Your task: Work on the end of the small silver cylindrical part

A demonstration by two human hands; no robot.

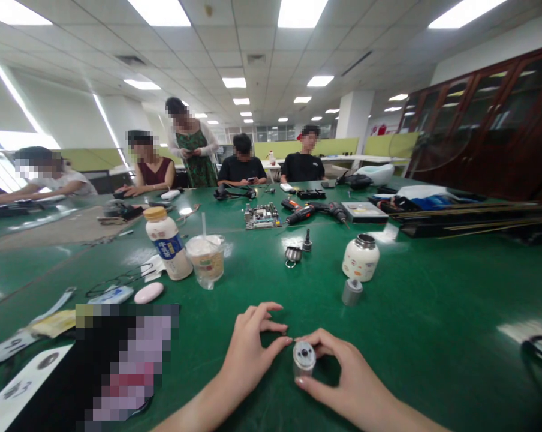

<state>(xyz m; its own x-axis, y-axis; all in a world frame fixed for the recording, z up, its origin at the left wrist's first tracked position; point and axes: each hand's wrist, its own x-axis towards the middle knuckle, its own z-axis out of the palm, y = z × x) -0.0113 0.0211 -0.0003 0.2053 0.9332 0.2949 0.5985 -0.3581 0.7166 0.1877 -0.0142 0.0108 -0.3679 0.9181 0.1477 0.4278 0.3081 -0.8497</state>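
A right hand (343, 371) grips a small metal cylinder (304, 366) between thumb and fingers above a green table (253, 267). Just beside it, the left hand (250, 339) curves half open; whether its fingertips hold anything is too small to tell. Beyond, a second cylinder (352, 294) stands before a cream jar (361, 261), near a metal cap (293, 254).

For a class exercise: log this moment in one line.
right hand: gripping metal cylinder; left hand: beside it, grip unclear; beyond: second cylinder, cream bottle
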